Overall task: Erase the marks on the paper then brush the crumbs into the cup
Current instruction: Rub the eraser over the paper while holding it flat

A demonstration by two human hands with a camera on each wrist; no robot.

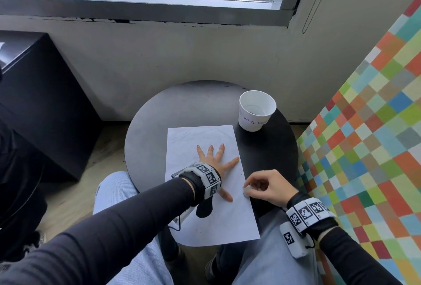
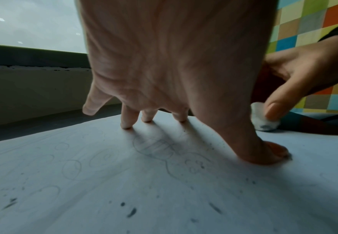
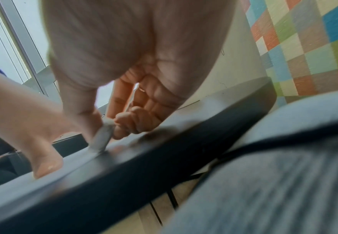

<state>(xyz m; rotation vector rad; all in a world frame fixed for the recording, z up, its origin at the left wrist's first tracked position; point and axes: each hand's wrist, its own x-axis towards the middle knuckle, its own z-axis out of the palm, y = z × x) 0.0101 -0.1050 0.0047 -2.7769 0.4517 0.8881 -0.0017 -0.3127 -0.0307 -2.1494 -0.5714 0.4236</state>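
A white paper sheet (image 1: 205, 139) lies on the round black table (image 1: 145, 125). My left hand (image 1: 214, 159) presses flat on its middle with fingers spread. Under the palm, the left wrist view shows faint pencil drawings (image 2: 156, 148) and dark crumbs (image 2: 131, 212) scattered over the paper (image 2: 64, 197). At the sheet's right edge my right hand (image 1: 266, 186) pinches a small white eraser (image 1: 247, 192), its lower end on the paper edge; the eraser (image 2: 264, 120) also shows beside my left thumb. A white paper cup (image 1: 256, 111) labelled "waste basket" stands upright at the table's far right.
A grey wall and a window sill run behind the table. At the right rises a wall (image 1: 376, 125) of coloured squares. A black cabinet (image 1: 41, 102) stands at the left. My knees in light jeans (image 1: 118, 196) sit under the table's near edge.
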